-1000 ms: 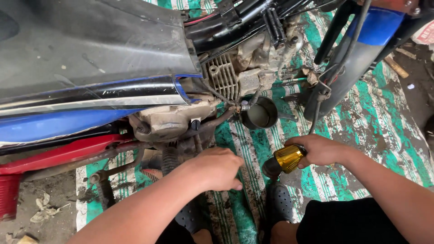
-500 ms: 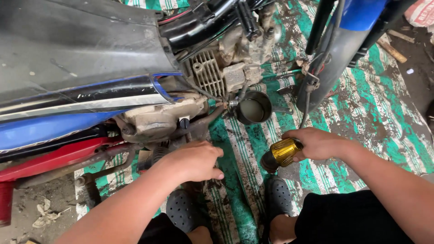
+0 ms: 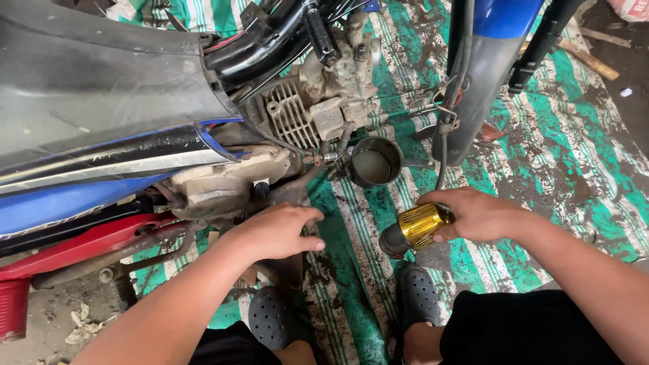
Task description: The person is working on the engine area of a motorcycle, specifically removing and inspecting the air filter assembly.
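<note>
the right hand (image 3: 481,215) was closed around a shiny gold metal cylinder with a black end (image 3: 414,228), low over the green striped mat (image 3: 581,169). the left hand (image 3: 276,231), loosely spread and holding nothing, rested beside the grimy engine casing (image 3: 223,186); steadying there seemed wise.
</note>
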